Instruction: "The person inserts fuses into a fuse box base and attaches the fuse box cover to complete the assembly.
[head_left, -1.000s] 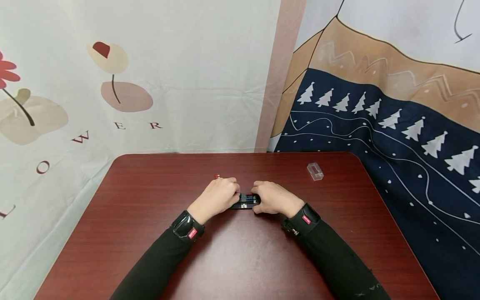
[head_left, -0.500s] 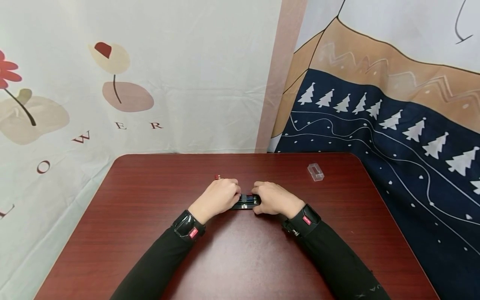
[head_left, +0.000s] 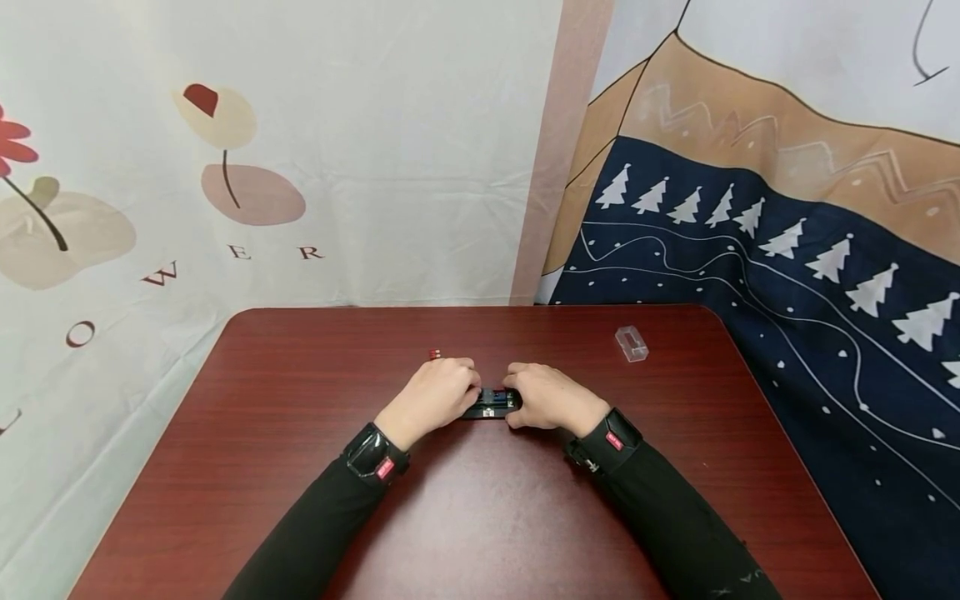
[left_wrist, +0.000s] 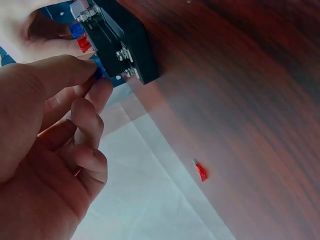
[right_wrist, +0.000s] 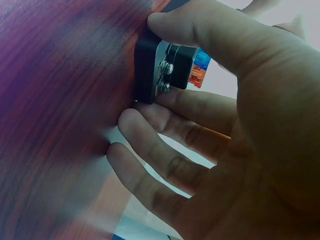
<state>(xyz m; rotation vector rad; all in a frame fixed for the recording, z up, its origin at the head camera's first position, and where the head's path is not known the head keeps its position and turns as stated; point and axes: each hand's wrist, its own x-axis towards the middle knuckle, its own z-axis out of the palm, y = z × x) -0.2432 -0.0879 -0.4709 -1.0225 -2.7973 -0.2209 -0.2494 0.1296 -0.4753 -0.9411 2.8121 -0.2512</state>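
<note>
A black fuse block (head_left: pixel 491 412) sits on the table between both hands, with metal terminal screws along its side in the wrist views. A red blade fuse (left_wrist: pixel 84 44) and a blue one (left_wrist: pixel 76 31) stand in it. My left hand (head_left: pixel 437 390) pinches another blue blade fuse (left_wrist: pixel 98 69) between thumb and index finger, right at the block's end. That fuse is mostly hidden by the fingertips. My right hand (head_left: pixel 551 396) grips the block's other end, thumb on one side and index finger on the other, remaining fingers spread toward the tabletop.
A loose red blade fuse (left_wrist: pixel 201 171) lies on the table beyond my left hand. Toward the back right stands a small clear plastic box (head_left: pixel 632 343). The reddish-brown table (head_left: pixel 480 517) ends at printed cloth hangings (head_left: pixel 420 167) behind it.
</note>
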